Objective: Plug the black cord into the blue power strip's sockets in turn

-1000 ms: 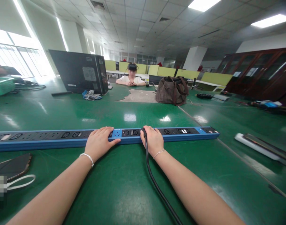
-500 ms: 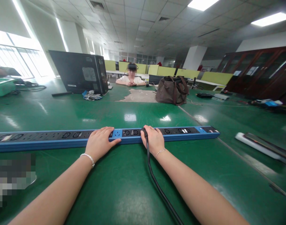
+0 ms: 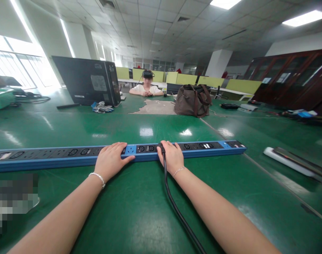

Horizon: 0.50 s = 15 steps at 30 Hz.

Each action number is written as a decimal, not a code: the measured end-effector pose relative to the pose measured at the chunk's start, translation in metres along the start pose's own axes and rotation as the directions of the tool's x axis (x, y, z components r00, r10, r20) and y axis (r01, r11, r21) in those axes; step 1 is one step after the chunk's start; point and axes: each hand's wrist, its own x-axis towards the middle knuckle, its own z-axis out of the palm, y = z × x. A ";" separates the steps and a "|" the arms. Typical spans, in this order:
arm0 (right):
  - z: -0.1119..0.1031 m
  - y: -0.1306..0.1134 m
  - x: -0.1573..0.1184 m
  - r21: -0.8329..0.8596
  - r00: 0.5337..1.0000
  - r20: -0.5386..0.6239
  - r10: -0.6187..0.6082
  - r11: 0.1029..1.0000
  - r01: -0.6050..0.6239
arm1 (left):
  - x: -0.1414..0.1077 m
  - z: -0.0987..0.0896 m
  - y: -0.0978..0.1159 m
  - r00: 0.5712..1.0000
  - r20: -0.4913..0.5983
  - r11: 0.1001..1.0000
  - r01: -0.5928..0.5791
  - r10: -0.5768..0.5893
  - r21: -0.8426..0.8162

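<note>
- A long blue power strip (image 3: 145, 155) is laid crosswise on a green tabletop (image 3: 140, 211), its left end cut off by the frame.
- A black plug (image 3: 161, 146) is gripped in the right hand (image 3: 174, 158) and held upright against the strip's socket face; whether it is fully seated cannot be told.
- The strip is clasped by the left hand (image 3: 110, 158), fingers laid over its top and thumb stretched along the near edge, just beside a blue socket (image 3: 130, 149).
- A black cable (image 3: 173, 203) is trailed from the plug down the near side of the table.
- A silvery bracelet is worn on each wrist.
- To the right, a white bar (image 3: 286, 162) is seen lying well apart from the strip.
- Beyond, a pair of gloves (image 3: 102, 107) is set beside a black computer case (image 3: 84, 81), and a brown bag (image 3: 192, 100) is placed farther right.
- Between case and bag, a person in a light top (image 3: 137, 90) is seen seated.
</note>
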 end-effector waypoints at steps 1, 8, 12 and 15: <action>0.000 0.001 0.000 0.010 1.000 0.000 -0.001 1.000 0.001 | 0.000 0.000 0.000 1.000 0.001 1.000 0.002 -0.002 0.001; 0.008 0.006 -0.001 0.079 0.988 -0.133 -0.077 0.993 0.088 | -0.001 0.000 0.000 1.000 -0.016 1.000 -0.003 0.004 0.011; 0.010 0.008 -0.001 0.068 0.944 -0.276 -0.180 0.976 0.206 | -0.001 0.000 0.001 1.000 -0.029 1.000 -0.004 0.004 0.001; 0.007 0.009 -0.002 0.045 0.934 -0.296 -0.199 0.974 0.222 | -0.001 0.000 0.002 1.000 -0.029 1.000 0.000 0.000 -0.003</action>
